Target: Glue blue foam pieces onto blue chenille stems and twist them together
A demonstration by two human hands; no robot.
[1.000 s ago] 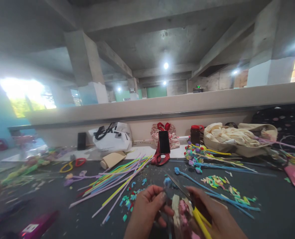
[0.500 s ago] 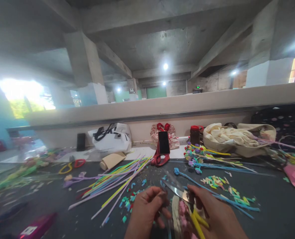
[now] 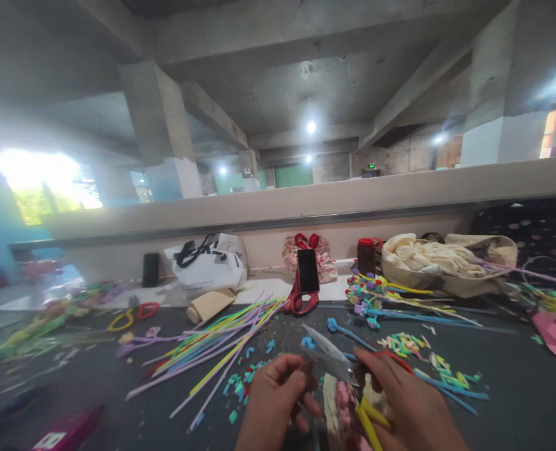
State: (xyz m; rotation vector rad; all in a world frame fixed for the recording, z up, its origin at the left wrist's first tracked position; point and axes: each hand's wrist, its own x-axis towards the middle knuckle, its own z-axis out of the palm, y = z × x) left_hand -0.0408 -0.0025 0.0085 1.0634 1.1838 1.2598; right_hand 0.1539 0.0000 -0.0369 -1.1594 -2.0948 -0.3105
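Note:
My right hand (image 3: 407,398) is wrapped round a pair of scissors (image 3: 329,352) with yellow and red handles. Their blades stand apart, pointing up and left over my left hand's fingertips. Fingers pinched, my left hand (image 3: 278,394) grips a blue pipe cleaner; its curled blue tip (image 3: 308,342) shows just beyond the fingers, beside the blades. Part of its stem appears faintly below the hand, and the pinch point itself is partly hidden. Under the scissors, close to my body, lies a pink and cream fabric item (image 3: 346,410), partly covered by my right hand.
Loose pipe cleaners (image 3: 231,344) lie left of centre. Cut blue-green bits (image 3: 240,382) and yellow bits (image 3: 407,344) are scattered on the dark table. Flower-tipped stems (image 3: 367,297), a phone (image 3: 308,270), a red-lidded bottle (image 3: 366,255) and a white bag (image 3: 207,263) stand farther back.
The scissor blades have spread wider, and the red handle has come into view by my right hand. My left hand has hardly moved. The view has shifted slightly.

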